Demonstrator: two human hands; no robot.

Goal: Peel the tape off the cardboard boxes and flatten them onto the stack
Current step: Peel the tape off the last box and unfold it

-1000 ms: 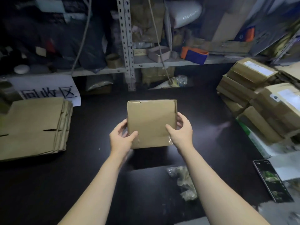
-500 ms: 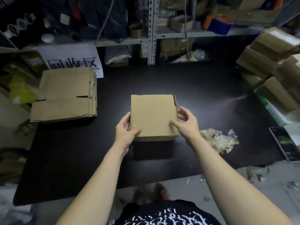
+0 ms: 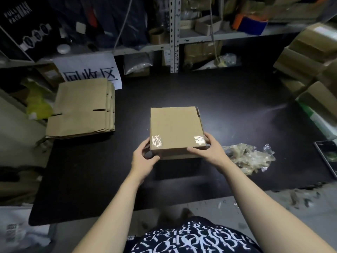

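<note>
A small brown cardboard box (image 3: pixel 175 126) sits in the middle of the black table (image 3: pixel 91 170). Clear tape shines at its two near top corners, the left tape patch (image 3: pixel 156 141) and the right tape patch (image 3: pixel 199 140). My left hand (image 3: pixel 144 158) grips the box's near left corner, fingers curled round the side. My right hand (image 3: pixel 209 152) holds the near right corner, thumb along the front edge. A stack of flattened boxes (image 3: pixel 82 110) lies at the table's far left.
A wad of peeled tape (image 3: pixel 249 157) lies right of the box. Several sealed boxes (image 3: pixel 310 57) pile up at the far right. A phone (image 3: pixel 328 157) rests at the right edge. Metal shelving (image 3: pixel 174 33) and a white paper sign (image 3: pixel 87 70) stand behind.
The box has been turned down flat onto the table, and its taped corners now face up. Both hands have slid to its near corners. The camera has tilted down.
</note>
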